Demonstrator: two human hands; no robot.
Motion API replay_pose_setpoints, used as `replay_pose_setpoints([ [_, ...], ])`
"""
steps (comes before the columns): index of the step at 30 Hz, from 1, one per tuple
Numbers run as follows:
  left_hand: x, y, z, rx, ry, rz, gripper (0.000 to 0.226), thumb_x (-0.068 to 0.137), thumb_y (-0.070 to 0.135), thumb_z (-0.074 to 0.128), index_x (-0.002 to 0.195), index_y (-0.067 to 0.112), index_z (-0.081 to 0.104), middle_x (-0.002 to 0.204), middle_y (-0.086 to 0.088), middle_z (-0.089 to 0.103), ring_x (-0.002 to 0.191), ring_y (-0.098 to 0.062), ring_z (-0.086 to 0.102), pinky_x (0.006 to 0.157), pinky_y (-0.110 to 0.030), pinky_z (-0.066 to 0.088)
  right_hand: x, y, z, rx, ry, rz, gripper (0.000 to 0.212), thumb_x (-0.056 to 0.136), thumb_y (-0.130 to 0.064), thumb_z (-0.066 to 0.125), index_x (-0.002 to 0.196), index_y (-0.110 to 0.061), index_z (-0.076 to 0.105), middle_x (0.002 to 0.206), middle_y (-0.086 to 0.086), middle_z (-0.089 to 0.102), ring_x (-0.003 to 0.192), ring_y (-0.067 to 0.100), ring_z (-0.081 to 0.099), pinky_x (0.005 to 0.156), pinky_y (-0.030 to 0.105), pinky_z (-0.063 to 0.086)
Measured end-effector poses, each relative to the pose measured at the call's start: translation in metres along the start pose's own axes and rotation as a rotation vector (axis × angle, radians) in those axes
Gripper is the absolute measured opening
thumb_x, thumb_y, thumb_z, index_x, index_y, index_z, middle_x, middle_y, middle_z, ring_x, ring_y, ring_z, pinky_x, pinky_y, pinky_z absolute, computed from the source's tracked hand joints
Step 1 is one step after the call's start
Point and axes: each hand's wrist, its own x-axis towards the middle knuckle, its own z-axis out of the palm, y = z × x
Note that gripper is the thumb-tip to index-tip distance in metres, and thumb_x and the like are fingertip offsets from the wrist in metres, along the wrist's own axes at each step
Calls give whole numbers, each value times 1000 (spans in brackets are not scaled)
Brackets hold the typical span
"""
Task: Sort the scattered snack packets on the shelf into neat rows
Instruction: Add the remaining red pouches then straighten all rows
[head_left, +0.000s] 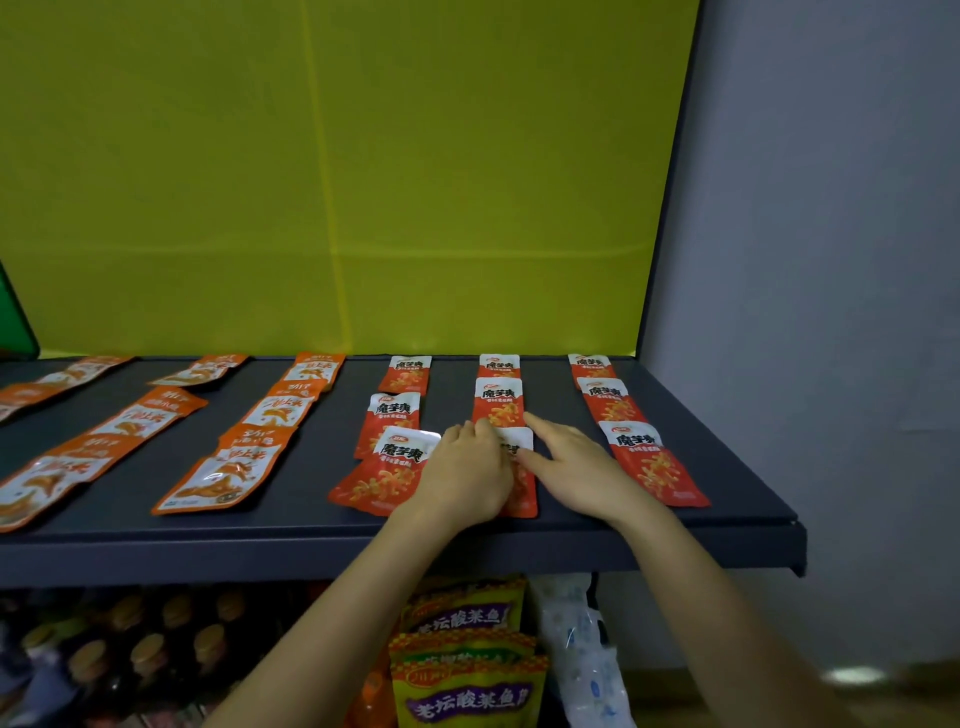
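Note:
Red-and-white snack packets lie in three columns on the right half of a dark shelf (311, 530). Both hands rest on the front packet of the middle column (522, 483), mostly hiding it. My left hand (467, 478) lies flat over its left side, fingers pointing away. My right hand (576, 467) touches its right side with straight fingers, the index finger reaching toward the packet behind (497, 401). The front packet of the left red column (384, 473) lies tilted. Orange-and-white packets (223, 473) form overlapping columns on the left half.
A yellow-green back panel (337, 182) rises behind the shelf, and a grey wall (831, 260) stands to the right. Under the shelf are yellow bags with purple labels (462, 696), bottles (145, 654) at the left and a white-blue bag (587, 670).

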Motion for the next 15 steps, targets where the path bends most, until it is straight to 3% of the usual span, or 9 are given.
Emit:
replay_pose_setpoints([
  [9,-4,9,0,13,11,-17,34,98,17,29,124,-3,39,135,-20,41,128,-32,34,107,-34,24,6,3,1,-54,0,-25,50,98,-33,38,146,-25,26,149,1,37,138,20,30,109,37,29],
  [15,-20,-31,-29,-29,292,-23,36,98,26,36,125,4,44,132,-13,48,125,-26,37,100,-34,31,0,-17,1,25,191,-66,49,97,-31,41,143,-17,34,148,1,38,137,19,30,109,33,27],
])
